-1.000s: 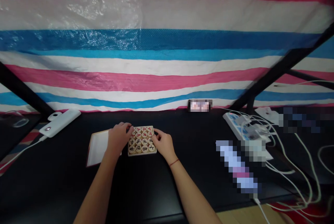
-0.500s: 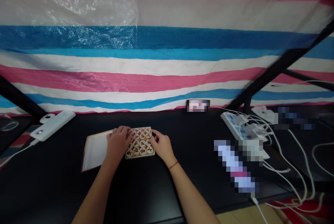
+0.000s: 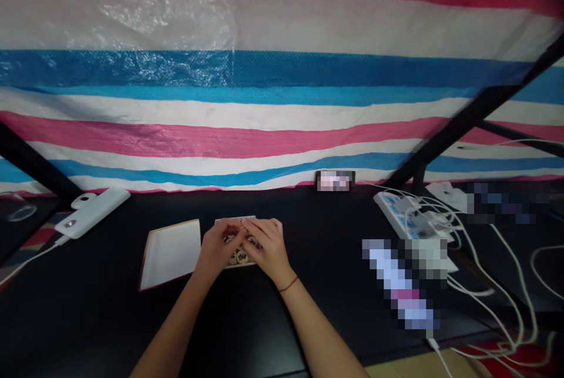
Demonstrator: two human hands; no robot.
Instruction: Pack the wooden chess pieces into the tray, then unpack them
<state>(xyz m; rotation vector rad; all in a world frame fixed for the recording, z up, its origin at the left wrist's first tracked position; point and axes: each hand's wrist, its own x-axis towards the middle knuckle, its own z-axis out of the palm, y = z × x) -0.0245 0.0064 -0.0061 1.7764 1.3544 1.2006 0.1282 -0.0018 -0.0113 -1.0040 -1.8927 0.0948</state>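
A shallow wooden box of round chess pieces, marked in red and black, lies on the black table. Both my hands are over it and hide most of the pieces. My left hand comes in from the left with its fingers curled and its fingertips pinched together above the pieces. My right hand covers the box's right half, its fingers bent leftward and meeting the left hand's fingertips. What the fingers hold is hidden. A thin red cord circles my right wrist.
A white lid lies just left of the box. A white power bank with its cable sits at far left. A power strip and tangled white cables fill the right side. A striped tarp hangs behind.
My hands left the box's sides and came together over its top, covering the pieces. The view shifted slightly.
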